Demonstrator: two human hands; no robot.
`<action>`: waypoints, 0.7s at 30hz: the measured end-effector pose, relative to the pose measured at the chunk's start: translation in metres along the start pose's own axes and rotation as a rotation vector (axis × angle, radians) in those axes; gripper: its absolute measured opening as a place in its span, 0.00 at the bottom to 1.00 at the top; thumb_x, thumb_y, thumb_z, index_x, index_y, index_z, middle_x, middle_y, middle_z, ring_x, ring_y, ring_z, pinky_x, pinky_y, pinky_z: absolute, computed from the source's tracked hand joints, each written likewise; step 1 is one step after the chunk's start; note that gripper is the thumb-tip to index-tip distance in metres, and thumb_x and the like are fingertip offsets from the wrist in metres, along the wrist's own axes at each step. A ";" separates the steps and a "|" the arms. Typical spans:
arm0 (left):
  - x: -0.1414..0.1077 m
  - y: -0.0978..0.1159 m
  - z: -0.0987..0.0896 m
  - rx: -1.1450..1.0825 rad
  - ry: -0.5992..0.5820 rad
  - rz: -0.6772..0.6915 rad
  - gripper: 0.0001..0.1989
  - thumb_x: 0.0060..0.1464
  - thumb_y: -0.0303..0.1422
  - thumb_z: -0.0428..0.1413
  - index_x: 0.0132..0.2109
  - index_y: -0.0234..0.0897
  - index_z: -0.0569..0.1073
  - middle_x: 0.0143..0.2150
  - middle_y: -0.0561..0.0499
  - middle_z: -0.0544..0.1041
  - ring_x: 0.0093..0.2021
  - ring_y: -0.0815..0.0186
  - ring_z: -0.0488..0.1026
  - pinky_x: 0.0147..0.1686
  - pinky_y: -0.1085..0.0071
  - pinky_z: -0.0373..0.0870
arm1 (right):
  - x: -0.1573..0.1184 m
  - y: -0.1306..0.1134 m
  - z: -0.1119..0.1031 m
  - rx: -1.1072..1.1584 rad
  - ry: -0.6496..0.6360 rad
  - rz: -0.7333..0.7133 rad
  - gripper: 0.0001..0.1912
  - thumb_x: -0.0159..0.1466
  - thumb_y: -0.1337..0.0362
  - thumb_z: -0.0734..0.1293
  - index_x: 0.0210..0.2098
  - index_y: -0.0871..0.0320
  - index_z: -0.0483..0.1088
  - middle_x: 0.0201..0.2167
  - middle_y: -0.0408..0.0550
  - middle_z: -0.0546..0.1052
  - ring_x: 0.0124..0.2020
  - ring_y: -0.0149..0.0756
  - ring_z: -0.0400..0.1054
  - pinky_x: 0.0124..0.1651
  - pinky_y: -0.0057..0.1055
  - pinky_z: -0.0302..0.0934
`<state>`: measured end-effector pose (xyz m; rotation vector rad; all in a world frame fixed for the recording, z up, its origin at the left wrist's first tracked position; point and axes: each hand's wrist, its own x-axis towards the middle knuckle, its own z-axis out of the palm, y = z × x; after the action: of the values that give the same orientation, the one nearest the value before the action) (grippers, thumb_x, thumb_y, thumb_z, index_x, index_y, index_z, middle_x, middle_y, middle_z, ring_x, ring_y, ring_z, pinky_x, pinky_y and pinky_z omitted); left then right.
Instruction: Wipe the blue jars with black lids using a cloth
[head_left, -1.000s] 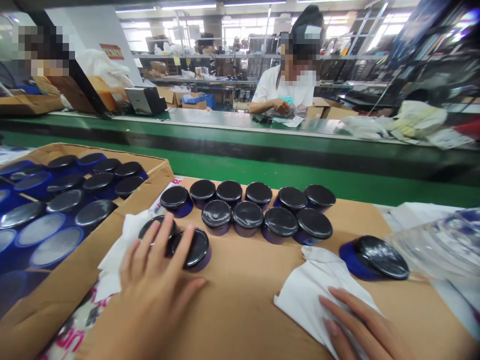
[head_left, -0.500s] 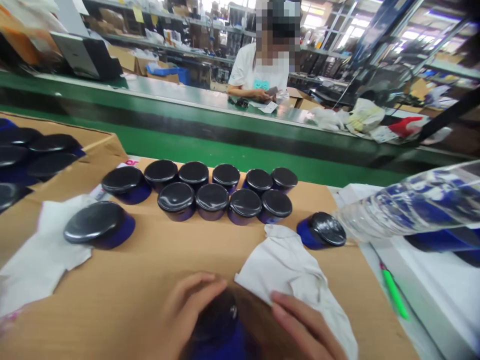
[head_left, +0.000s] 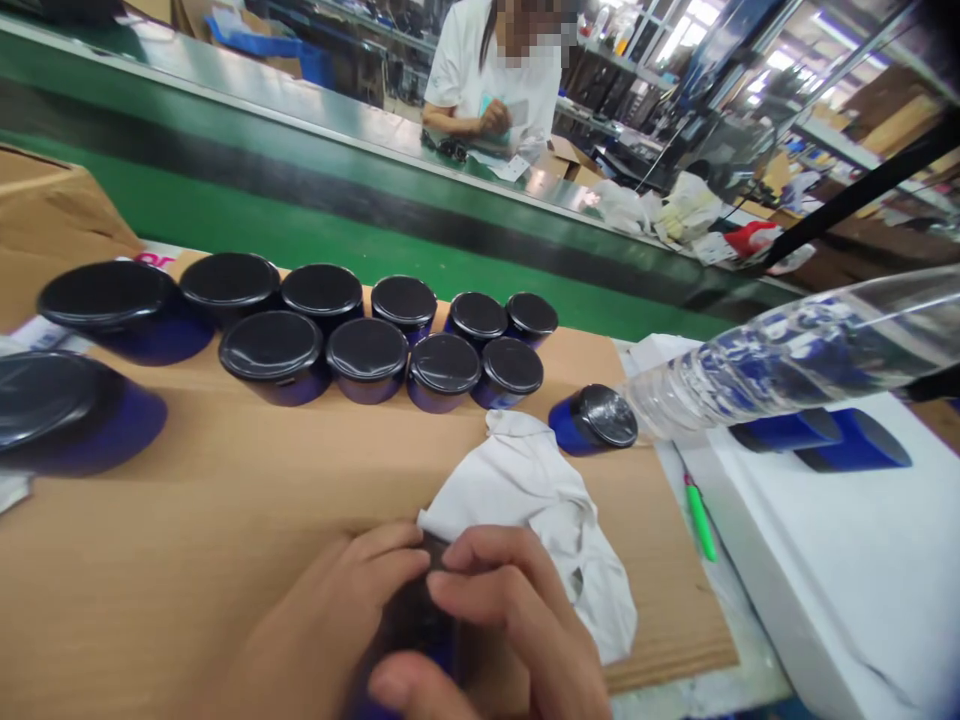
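Both hands, the left hand (head_left: 330, 620) and right hand (head_left: 502, 620), are clasped around a dark blue jar (head_left: 420, 630) just this side of the white cloth (head_left: 532, 520). It looks rigid, light and glossy, so likely slippery; gripping its sides below the black lid seems safest.

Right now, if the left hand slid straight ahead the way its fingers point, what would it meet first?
Probably the white cloth: the left hand, gripping a blue jar with the right hand, points up-right toward it. Depth is unclear.
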<state>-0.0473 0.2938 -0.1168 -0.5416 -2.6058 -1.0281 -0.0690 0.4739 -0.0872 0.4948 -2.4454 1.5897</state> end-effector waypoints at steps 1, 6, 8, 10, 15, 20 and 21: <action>-0.002 0.000 -0.001 -0.035 -0.018 -0.046 0.20 0.61 0.39 0.54 0.61 0.52 0.68 0.55 0.57 0.81 0.48 0.66 0.82 0.49 0.78 0.79 | 0.003 0.001 -0.003 0.037 -0.025 -0.018 0.14 0.66 0.50 0.74 0.40 0.52 0.71 0.38 0.40 0.75 0.37 0.28 0.73 0.39 0.24 0.66; -0.003 0.003 -0.001 -0.182 -0.031 -0.128 0.17 0.61 0.32 0.56 0.56 0.54 0.74 0.54 0.57 0.82 0.49 0.65 0.83 0.50 0.76 0.79 | 0.007 0.006 -0.008 0.327 -0.114 0.063 0.02 0.69 0.63 0.72 0.39 0.54 0.77 0.39 0.38 0.79 0.38 0.21 0.76 0.42 0.13 0.68; 0.001 0.006 -0.001 -0.244 -0.012 -0.193 0.18 0.64 0.28 0.51 0.54 0.55 0.74 0.54 0.59 0.82 0.51 0.67 0.82 0.53 0.76 0.77 | 0.003 0.005 -0.003 0.370 -0.019 0.142 0.05 0.71 0.60 0.70 0.40 0.51 0.79 0.39 0.37 0.79 0.38 0.20 0.75 0.42 0.13 0.68; 0.004 0.009 -0.001 -0.299 0.011 -0.259 0.18 0.64 0.28 0.48 0.53 0.55 0.75 0.53 0.59 0.82 0.51 0.67 0.81 0.55 0.76 0.75 | -0.001 0.004 0.003 0.387 0.034 0.160 0.06 0.72 0.59 0.69 0.41 0.50 0.80 0.39 0.37 0.79 0.39 0.21 0.75 0.43 0.14 0.68; 0.007 0.012 -0.002 -0.338 0.019 -0.273 0.13 0.66 0.37 0.49 0.51 0.52 0.76 0.53 0.56 0.82 0.51 0.66 0.81 0.56 0.75 0.74 | -0.005 0.005 0.006 0.377 0.027 0.128 0.06 0.72 0.61 0.69 0.43 0.49 0.80 0.40 0.37 0.80 0.40 0.21 0.75 0.44 0.13 0.68; 0.006 0.013 -0.004 -0.366 0.059 -0.297 0.15 0.69 0.41 0.45 0.51 0.51 0.76 0.52 0.55 0.82 0.52 0.65 0.80 0.57 0.73 0.74 | -0.011 0.009 0.007 0.363 0.022 0.105 0.08 0.73 0.58 0.68 0.48 0.46 0.80 0.43 0.38 0.79 0.42 0.22 0.75 0.40 0.15 0.68; 0.007 0.014 -0.005 -0.377 0.069 -0.313 0.15 0.69 0.41 0.46 0.50 0.51 0.76 0.51 0.55 0.82 0.52 0.65 0.81 0.57 0.71 0.75 | -0.012 0.009 0.009 0.367 0.034 0.097 0.09 0.72 0.57 0.68 0.48 0.46 0.79 0.43 0.39 0.79 0.41 0.23 0.75 0.39 0.17 0.68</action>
<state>-0.0465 0.3014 -0.1026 -0.1705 -2.4942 -1.6249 -0.0614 0.4713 -0.1025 0.4017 -2.1874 2.0817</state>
